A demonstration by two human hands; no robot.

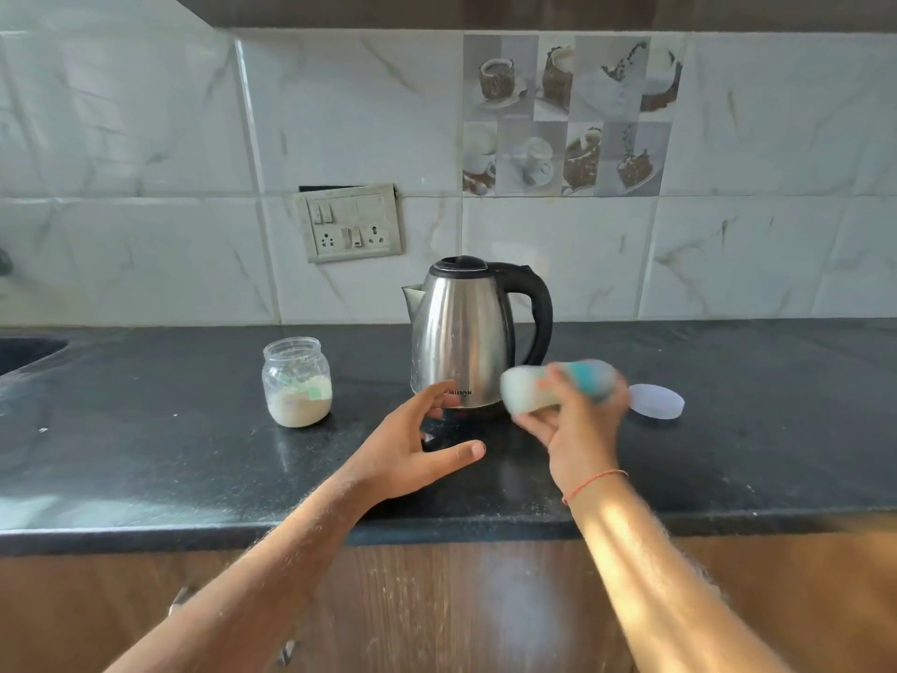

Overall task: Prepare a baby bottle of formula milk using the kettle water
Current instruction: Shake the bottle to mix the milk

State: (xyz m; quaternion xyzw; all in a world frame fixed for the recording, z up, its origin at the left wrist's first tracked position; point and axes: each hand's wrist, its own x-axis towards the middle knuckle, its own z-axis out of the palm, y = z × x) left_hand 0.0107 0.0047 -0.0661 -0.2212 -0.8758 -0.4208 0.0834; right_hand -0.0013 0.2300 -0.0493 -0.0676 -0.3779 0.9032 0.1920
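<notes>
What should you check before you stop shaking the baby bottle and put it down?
1. Right hand grips the blurred, milky baby bottle with the teal collar: ok.
2. Bottle sealed tight: cannot tell, blurred.
3. Powder fully mixed: cannot tell.
4. Left hand free to help: ok, open, holding nothing.
5. Steel kettle with black handle upright, lid shut: ok.
6. Clear glass jar of powder covered: not ok; its pale lid lies beside the kettle.
</notes>
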